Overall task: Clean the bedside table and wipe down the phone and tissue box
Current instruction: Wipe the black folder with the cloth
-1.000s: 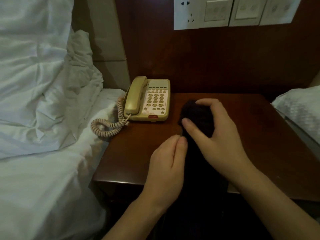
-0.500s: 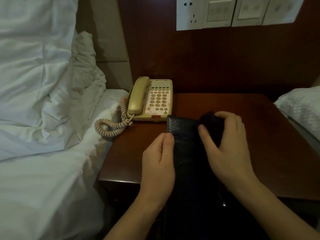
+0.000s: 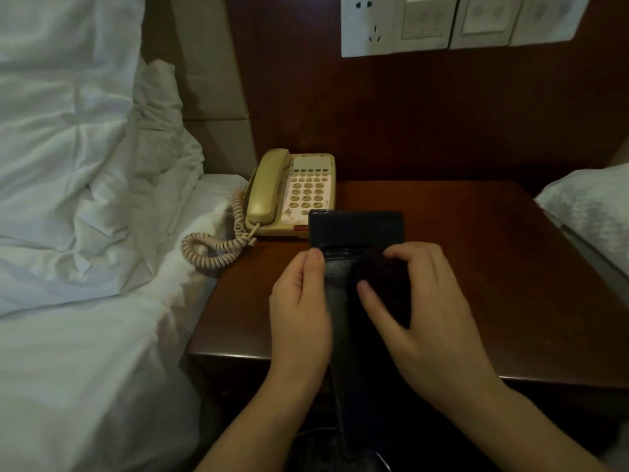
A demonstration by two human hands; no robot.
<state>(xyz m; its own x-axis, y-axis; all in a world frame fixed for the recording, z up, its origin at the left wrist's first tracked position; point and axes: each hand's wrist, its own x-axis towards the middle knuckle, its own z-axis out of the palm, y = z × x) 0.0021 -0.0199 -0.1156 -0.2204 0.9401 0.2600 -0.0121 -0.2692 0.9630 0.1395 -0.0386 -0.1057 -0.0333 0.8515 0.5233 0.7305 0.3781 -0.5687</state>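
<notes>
A long dark tissue box [image 3: 355,226] is held over the front of the dark wooden bedside table [image 3: 483,253], its far end near the phone. My left hand [image 3: 299,308] grips the box's left side, thumb on its top face. My right hand [image 3: 429,318] holds a dark cloth [image 3: 381,277] bunched against the top of the box. The beige corded phone [image 3: 296,195] sits at the table's back left corner, handset on its cradle. The box's near end is hidden in shadow below my hands.
The phone's coiled cord [image 3: 211,247] hangs off the table's left edge onto the white bed [image 3: 85,352]. A rumpled duvet [image 3: 68,148] fills the left. Another pillow [image 3: 592,212] borders the table's right side. Wall sockets and switches [image 3: 442,22] sit above.
My right hand has slid the cloth toward me along the box, uncovering its far end. My left hand stayed on the box's left side.
</notes>
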